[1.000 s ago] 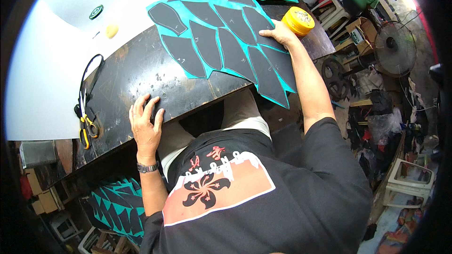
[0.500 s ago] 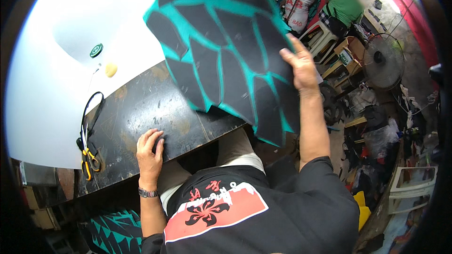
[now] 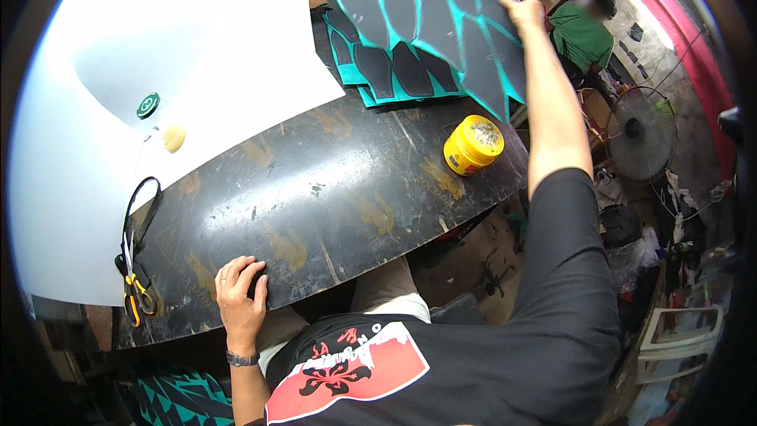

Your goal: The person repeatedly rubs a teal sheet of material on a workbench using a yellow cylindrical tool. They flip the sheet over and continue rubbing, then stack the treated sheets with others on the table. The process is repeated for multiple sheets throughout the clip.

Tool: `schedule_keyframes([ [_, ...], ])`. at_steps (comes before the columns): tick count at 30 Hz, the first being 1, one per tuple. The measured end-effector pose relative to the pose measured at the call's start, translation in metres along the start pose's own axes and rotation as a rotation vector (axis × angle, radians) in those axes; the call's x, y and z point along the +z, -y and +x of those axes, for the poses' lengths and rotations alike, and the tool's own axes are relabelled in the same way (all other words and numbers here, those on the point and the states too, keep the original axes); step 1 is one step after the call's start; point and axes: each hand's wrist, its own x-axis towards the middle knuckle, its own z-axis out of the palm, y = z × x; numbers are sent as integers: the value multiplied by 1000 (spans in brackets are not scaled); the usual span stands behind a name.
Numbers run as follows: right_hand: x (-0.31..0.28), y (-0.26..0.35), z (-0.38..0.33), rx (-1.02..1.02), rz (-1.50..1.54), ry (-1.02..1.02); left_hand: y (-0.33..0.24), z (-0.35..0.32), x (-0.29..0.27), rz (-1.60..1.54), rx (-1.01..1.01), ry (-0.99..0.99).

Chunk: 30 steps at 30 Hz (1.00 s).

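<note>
My right hand [image 3: 527,14], its arm stretched to the far right of the dark table [image 3: 323,181], grips the edge of a teal sheet with black leaf-shaped patches [image 3: 441,12]. The sheet is partly out of the picture at the top. Beneath it, similar patched sheets [image 3: 386,75] lie on the table. My left hand [image 3: 240,296], a watch on its wrist, rests on the table's near edge with nothing in it, thumb apart from the fingers. In front of the raised sheet stands a yellow jar [image 3: 471,144] with a crusted lid.
Yellow-handled scissors [image 3: 139,300] and a black strap [image 3: 146,189] lie at the table's left. A large white sheet [image 3: 229,47] covers the far left, with a green round lid [image 3: 147,106] nearby. To the right are a fan [image 3: 639,130] and a person in green [image 3: 579,35].
My right hand has carried the patched sheet away to the far side, uncovering the yellow jar and the other sheets. My left hand stays at the table's edge.
</note>
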Motion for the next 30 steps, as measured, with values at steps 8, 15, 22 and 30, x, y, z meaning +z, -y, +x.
schedule_keyframes([
  [8,183,43,-134,-255,-427,1218,0,4,-1,-28,-60,31],
  [15,183,78,-141,-230,-601,1125,0,4,-1,-30,-58,24],
  [22,173,73,-147,-371,-537,994,2,4,-2,-42,-64,33],
  [30,218,77,-141,-92,-598,936,2,5,-3,-54,-68,28],
])
